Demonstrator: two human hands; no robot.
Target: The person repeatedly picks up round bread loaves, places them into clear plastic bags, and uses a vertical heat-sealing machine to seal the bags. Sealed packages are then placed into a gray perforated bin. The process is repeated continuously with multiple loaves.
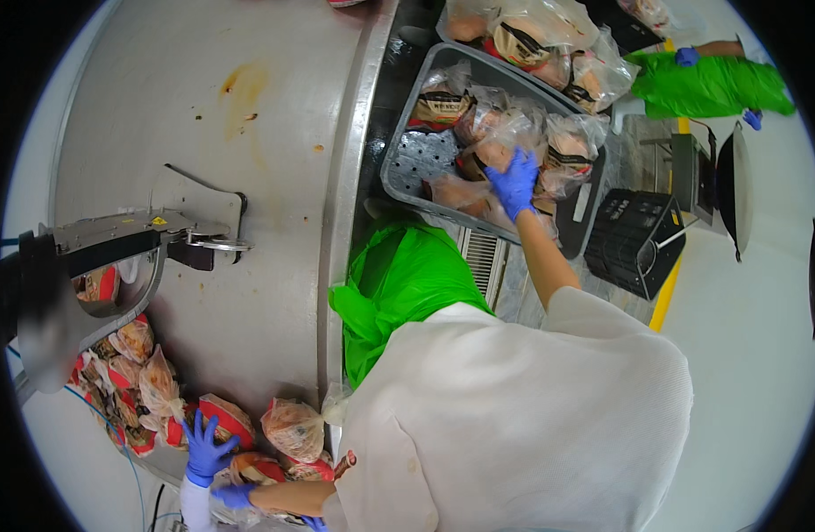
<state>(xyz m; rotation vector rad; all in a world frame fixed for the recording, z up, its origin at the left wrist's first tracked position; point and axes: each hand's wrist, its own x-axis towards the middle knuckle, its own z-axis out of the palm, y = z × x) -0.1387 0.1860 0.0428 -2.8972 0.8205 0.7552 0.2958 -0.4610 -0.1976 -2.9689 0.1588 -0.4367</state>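
My right hand (514,183), in a blue glove, reaches into a grey plastic crate (417,199) and grips a clear bag of pale raw meat (497,153), apparently poultry. Other bagged pieces lie around it, among them a bag with a black-and-tan label (441,106). My left hand (233,495), also gloved in blue, is at the bottom left beside red-labelled bags of meat (258,469). Its fingers are blurred and partly hidden. Just above it, a co-worker's gloved hand (208,452) with spread fingers touches a red-labelled bag (228,419).
A broad steel table (268,266) with a raised edge carries a metal machine arm (128,229) and a pile of bagged meat (131,392). Behind the crate stands another filled crate (540,40). A black crate (633,239) sits on the floor. A person in a green apron (710,83) stands beyond.
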